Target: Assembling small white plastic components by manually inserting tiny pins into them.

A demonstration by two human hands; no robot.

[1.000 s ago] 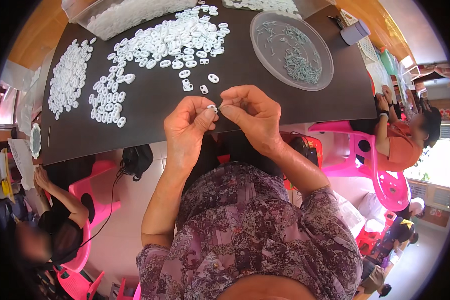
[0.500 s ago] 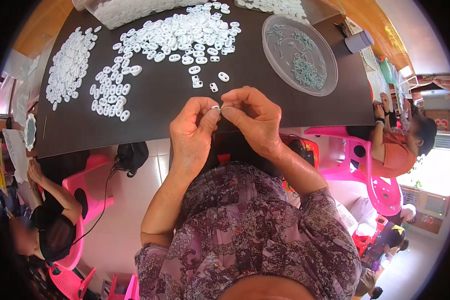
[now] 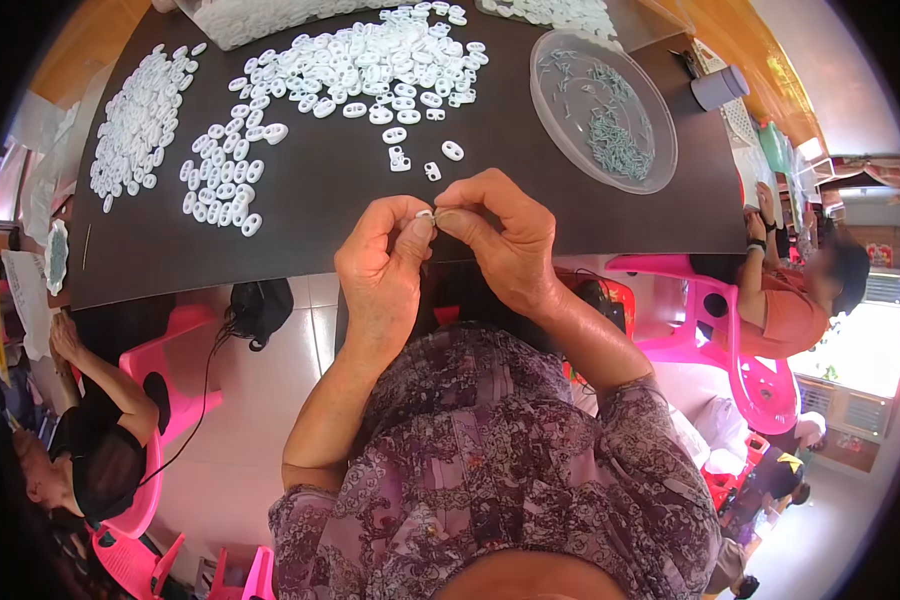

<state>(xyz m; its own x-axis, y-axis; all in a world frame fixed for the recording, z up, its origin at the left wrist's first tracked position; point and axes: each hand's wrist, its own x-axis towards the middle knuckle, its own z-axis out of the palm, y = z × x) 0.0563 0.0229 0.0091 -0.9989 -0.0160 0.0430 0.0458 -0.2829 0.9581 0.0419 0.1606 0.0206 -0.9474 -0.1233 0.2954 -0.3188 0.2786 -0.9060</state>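
My left hand [image 3: 382,262] is closed in a pinch on a small white two-hole plastic piece [image 3: 425,214], of which only a bit shows between the fingertips. My right hand [image 3: 510,245] meets it from the right, thumb and forefinger pressed together at the piece; what they grip is hidden. Both hands are at the table's near edge. Just beyond them lie a few loose white pieces [image 3: 452,150], some with an open notch. Farther off, a large heap of white oval two-hole pieces [image 3: 380,60] spreads over the dark table [image 3: 310,200].
At the right stands a round clear tray [image 3: 660,150] with many tiny grey-green pins or springs. A grey cup [image 3: 718,88] is beyond it. More white pieces lie in piles [image 3: 140,125] at the left; clear bins [image 3: 210,30] line the back. Other people sit on pink chairs [image 3: 735,330] at both sides.
Both hands stay pinched together on the small white piece, shifted very slightly left relative to the loose pieces. The view has tilted a little. The person at the left has moved their head slightly.
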